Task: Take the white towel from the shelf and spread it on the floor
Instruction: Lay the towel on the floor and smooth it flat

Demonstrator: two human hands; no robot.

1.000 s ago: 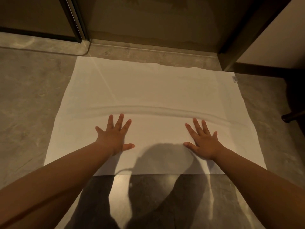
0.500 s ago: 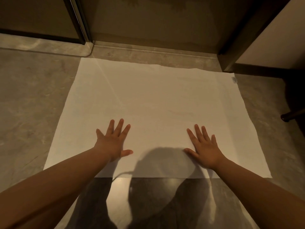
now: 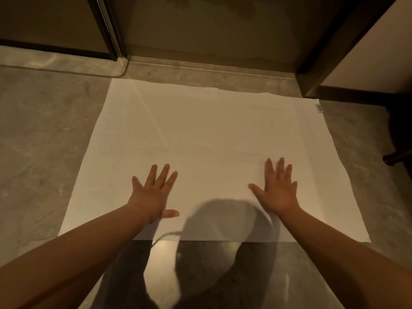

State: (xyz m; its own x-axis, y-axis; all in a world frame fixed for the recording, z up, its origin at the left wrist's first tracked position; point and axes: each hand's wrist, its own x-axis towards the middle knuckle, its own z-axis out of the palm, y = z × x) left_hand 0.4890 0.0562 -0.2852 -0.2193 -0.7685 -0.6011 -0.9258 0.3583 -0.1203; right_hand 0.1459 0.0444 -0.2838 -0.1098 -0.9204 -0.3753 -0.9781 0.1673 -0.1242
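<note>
The white towel [image 3: 207, 139] lies flat and unfolded on the grey stone floor, its far edge close to a raised threshold. A small label [image 3: 319, 108] sits at its far right corner. My left hand [image 3: 153, 192] rests palm down on the near left part of the towel, fingers spread. My right hand [image 3: 277, 188] lies palm down on the near right part, fingers together and thumb out. Neither hand holds anything. The shelf is out of view.
A stone threshold [image 3: 200, 70] and a dark metal door frame [image 3: 107, 30] run along the far side. A dark wooden post [image 3: 330, 54] and pale wall stand at the right. A dark furniture leg [image 3: 396, 157] pokes in at the right edge.
The crease across the towel's middle has been smoothed out. Both hands slid slightly toward me, then forward again, and the towel's near edge now lies flatter and a little nearer.
</note>
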